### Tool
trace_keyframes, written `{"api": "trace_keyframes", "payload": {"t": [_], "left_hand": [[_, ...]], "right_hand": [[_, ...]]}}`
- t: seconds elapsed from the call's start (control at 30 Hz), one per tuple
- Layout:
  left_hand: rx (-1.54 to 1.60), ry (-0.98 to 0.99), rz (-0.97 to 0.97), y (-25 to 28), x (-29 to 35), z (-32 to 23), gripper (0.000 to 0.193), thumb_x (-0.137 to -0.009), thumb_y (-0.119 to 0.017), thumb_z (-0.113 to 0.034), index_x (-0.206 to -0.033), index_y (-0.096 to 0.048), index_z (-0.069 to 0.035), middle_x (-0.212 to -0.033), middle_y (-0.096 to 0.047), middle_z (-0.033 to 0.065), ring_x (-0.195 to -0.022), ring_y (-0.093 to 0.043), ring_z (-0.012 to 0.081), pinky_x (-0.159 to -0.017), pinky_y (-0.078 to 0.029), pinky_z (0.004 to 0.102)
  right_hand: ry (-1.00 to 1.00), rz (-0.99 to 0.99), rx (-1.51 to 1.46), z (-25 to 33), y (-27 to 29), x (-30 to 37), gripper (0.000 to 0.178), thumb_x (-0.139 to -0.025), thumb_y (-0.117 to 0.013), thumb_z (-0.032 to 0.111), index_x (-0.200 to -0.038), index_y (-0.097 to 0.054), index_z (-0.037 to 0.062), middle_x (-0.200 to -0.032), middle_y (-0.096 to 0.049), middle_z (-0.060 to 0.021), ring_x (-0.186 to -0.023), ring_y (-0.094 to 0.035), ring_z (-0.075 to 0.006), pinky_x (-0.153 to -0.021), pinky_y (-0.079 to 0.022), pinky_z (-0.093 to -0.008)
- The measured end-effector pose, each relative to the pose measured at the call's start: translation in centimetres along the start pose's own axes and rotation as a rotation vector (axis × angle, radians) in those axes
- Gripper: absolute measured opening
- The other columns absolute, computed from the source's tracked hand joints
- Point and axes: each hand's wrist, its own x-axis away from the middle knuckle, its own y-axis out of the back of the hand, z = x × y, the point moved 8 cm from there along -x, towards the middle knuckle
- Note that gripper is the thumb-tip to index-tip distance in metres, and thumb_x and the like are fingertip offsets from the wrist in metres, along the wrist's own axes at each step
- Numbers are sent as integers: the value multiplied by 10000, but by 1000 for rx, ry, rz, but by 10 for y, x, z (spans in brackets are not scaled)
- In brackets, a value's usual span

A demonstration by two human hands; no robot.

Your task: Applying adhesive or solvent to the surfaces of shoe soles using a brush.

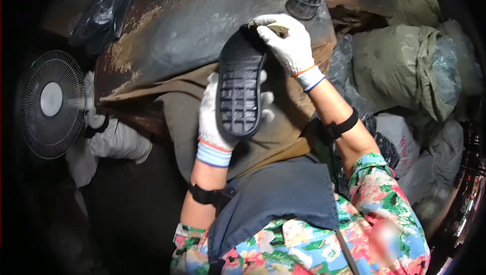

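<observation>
A black shoe sole point(238, 90) is held upright in front of me, its gridded side facing up toward me. My left hand point(208, 115), in a white knit glove, is closed around it from below and behind, with fingertips showing past the sole's right edge. At the sole's far end, my gloved right hand point(291, 44) is closed on a tan-handled tool point(278, 28) with a hole in its handle. The tool's working end lies against the dark upper rim, and I cannot make out its kind.
A worn workbench point(187, 37) spreads ahead, with a dark, crusted round tin point(304, 2) near its right corner. To the left stand a fan point(52, 100) and a black plastic-wrapped bundle point(104, 14). Stuffed green sacks point(395, 67) crowd the right. Brown cloth point(187, 103) drapes toward me.
</observation>
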Motion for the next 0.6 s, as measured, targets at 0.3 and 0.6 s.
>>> {"api": "trace_keyframes", "payload": {"t": [0.3,0.6], "left_hand": [[-620,-444,-118,45,6,-34,675,-1088,-404,-566,-1555,-466,-82,-1534,-553,151,-1417,-522,354,-1203,-398,556],[-236,-441,10,20,11,-87,892,-1017,-549,-645,-1580,-386,28,-1534,-521,268,-1246,-633,431,-1075,-530,539]], "right_hand": [[320,358,-73,90,-33,41,200,-881,-780,223,-1065,-808,149,-1089,-792,-7,-1075,-718,-268,-1094,-493,-421],[605,690,-123,154,-25,80,222,-885,-766,261,-1097,-790,199,-1167,-763,-20,-1162,-680,-278,-1096,-479,-446]]}}
